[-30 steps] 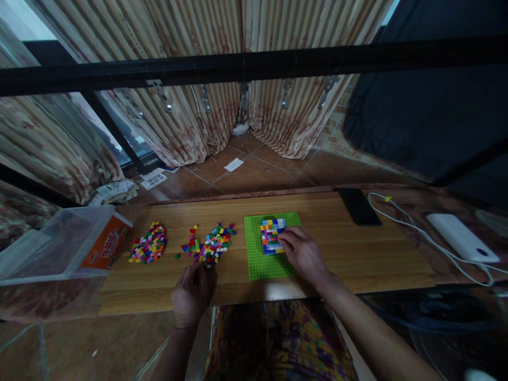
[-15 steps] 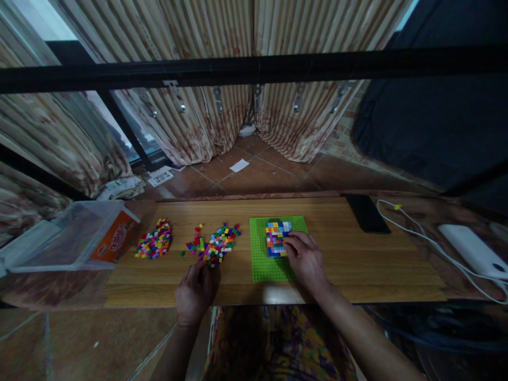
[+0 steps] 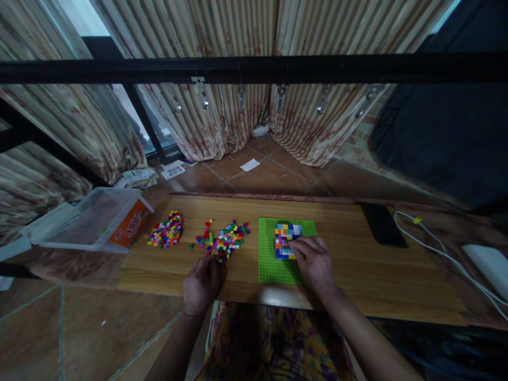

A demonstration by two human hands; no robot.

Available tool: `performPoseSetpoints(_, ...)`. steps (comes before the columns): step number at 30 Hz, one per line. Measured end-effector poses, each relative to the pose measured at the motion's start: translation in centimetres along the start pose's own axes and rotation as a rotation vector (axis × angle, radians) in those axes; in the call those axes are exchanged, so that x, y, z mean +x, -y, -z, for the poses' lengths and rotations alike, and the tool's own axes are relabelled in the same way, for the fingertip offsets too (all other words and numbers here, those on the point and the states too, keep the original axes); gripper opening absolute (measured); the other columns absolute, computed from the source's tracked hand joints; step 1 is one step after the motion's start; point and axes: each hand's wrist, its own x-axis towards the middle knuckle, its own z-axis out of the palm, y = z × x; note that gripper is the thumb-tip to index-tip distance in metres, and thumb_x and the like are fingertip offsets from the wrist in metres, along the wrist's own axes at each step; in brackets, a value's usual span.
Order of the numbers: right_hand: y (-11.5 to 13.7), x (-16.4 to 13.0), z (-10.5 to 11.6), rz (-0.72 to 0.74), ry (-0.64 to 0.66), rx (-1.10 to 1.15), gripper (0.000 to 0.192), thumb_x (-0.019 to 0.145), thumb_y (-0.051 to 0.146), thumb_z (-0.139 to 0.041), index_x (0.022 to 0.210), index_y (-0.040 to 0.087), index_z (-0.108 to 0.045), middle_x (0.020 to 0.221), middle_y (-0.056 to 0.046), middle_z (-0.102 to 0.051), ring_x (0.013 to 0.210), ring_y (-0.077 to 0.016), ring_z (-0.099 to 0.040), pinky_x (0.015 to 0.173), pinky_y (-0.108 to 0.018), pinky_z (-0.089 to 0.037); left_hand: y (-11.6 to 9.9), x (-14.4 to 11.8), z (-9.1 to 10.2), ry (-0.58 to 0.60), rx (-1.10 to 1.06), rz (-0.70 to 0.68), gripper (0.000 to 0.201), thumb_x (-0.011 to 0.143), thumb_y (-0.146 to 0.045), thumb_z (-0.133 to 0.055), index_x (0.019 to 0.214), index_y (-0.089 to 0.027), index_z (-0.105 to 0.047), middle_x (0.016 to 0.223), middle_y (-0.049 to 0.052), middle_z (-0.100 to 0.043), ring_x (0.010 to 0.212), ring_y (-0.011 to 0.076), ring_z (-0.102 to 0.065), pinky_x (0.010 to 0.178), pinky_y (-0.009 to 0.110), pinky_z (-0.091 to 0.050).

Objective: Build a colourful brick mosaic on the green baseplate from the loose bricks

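Brickwork [image 3: 283, 235] of small, hard plastic pieces in many colours, studded and square-cornered, lies flat on the green board [image 3: 272, 270], nearer its far edge. Its visible sides run in line with the board's; the right hand [image 3: 316, 264] covers part, so the long axis is uncertain. That hand's fingers bunch over the brickwork; whether its grip holds a piece cannot be told. Left of the board, the left hand [image 3: 201, 288] curls beside a loose brick heap [image 3: 227, 241], its grip likewise unreadable. Smooth, wood-grained counter [image 3: 357, 275] shows around the board.
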Motion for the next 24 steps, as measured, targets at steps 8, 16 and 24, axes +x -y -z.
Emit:
performPoseSetpoints(8,0.3,-0.1,0.4,0.021,0.006,-0.040,0.021,0.092,0.025,-0.050,0.091,0.023,-0.071,0.087,-0.004,-0.071,0.079,-0.0191,-0.056,0.074,-0.032,-0.044,-0.2,0.0,0.1,0.015,0.004,0.015,0.021,0.086,-0.030,-0.047,0.095,-0.020,-0.063,0.087,0.006,-0.070,0.077,0.0175,-0.067,0.066,0.024,-0.048)
performPoseSetpoints(16,0.6,-0.2,0.5,-0.031,-0.007,-0.062,0.024,0.092,0.025,-0.047,0.104,0.019,-0.067,0.082,-0.006,-0.069,0.076,-0.0204,-0.056,0.072,-0.032,-0.045,-0.2,0.1,0.1,-0.003,0.017,-0.014,0.021,0.086,-0.030,-0.047,0.093,-0.019,-0.063,0.087,0.006,-0.070,0.077,0.0173,-0.067,0.066,0.024,-0.048)
performPoseSetpoints(24,0.3,-0.3,1.2,-0.030,-0.060,-0.028,0.024,0.092,0.021,-0.046,0.105,0.020,-0.066,0.088,-0.005,-0.069,0.081,-0.0198,-0.058,0.077,-0.034,-0.047,-0.2,0.1,0.0,-0.019,0.038,-0.018,0.020,0.086,-0.030,-0.048,0.092,-0.019,-0.063,0.085,0.006,-0.070,0.075,0.0171,-0.067,0.065,0.024,-0.048)
